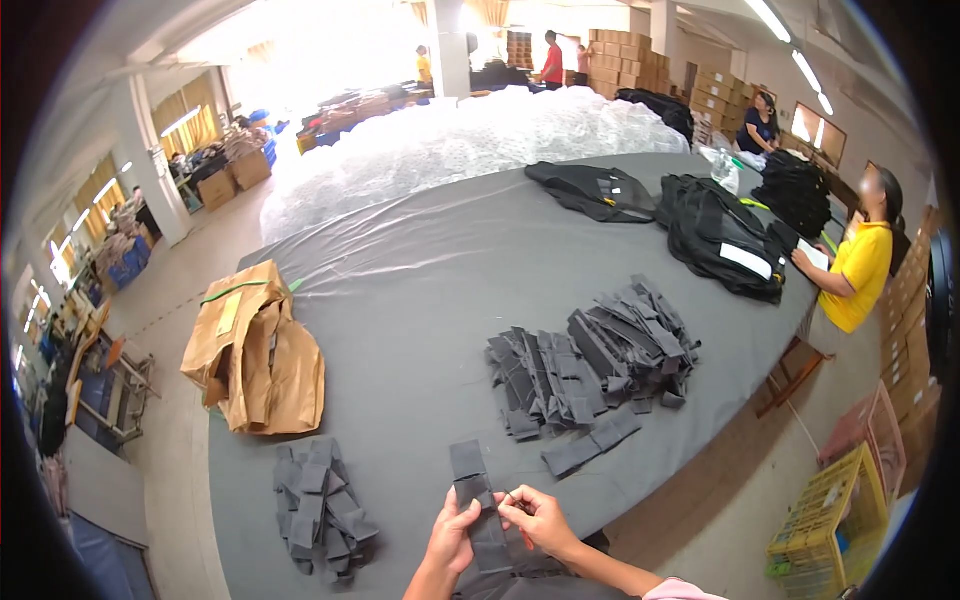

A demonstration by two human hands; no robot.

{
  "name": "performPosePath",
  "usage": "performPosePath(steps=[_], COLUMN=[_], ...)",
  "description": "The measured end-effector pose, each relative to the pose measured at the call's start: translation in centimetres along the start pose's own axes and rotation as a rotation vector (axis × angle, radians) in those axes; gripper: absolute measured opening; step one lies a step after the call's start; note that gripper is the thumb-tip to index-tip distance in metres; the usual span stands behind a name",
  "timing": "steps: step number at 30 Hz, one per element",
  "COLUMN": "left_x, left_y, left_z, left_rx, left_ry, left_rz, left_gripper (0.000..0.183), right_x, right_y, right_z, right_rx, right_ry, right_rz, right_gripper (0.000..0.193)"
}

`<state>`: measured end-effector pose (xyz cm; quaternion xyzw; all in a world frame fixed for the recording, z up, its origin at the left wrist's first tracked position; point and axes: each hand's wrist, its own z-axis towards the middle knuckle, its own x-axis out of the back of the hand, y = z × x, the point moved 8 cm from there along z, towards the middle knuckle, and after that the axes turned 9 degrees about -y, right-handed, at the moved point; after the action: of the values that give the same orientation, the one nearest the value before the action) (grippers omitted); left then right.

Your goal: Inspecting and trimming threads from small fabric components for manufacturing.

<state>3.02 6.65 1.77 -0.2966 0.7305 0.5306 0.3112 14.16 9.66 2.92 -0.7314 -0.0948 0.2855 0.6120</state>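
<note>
A dark grey fabric strip [468, 461], made of folded sections, stands lengthwise in front of me at the table's near edge. My left hand [452, 532] is closed on its left side, thumb on top. Against the strip's right edge, my right hand [543, 522] is closed around small thread snips [528, 541]; an orange-red handle and a dark tip show, the rest is hidden by my fingers. Left of my hands lies a loose pile of similar strips [318, 508]. A larger heap of strips [632, 345] lies to the right, with a single strip [592, 443] in front of it.
A crumpled brown paper sack [262, 350] sits on the grey-covered table [400, 310] at left. Black bags [720, 235] lie at far right, beside a person in yellow [862, 262]. Clear plastic wrapping [480, 135] is heaped beyond. A yellow crate [825, 525] stands on the floor.
</note>
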Motion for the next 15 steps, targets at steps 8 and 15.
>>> performPosePath(steps=[8,15], left_x=[0.5,0.7], left_y=[0.5,0.0], left_z=[-0.4,0.1], left_rx=[-0.063,-0.061], left_ry=[0.011,-0.014], left_rz=[0.016,0.014], left_gripper=[0.036,0.036], right_x=[-0.6,-0.2], right_y=[0.4,0.4], right_z=[0.0,-0.1], right_rx=[-0.036,-0.062], right_ry=[-0.016,-0.008], right_rz=[-0.038,-0.046], right_gripper=[0.011,0.01])
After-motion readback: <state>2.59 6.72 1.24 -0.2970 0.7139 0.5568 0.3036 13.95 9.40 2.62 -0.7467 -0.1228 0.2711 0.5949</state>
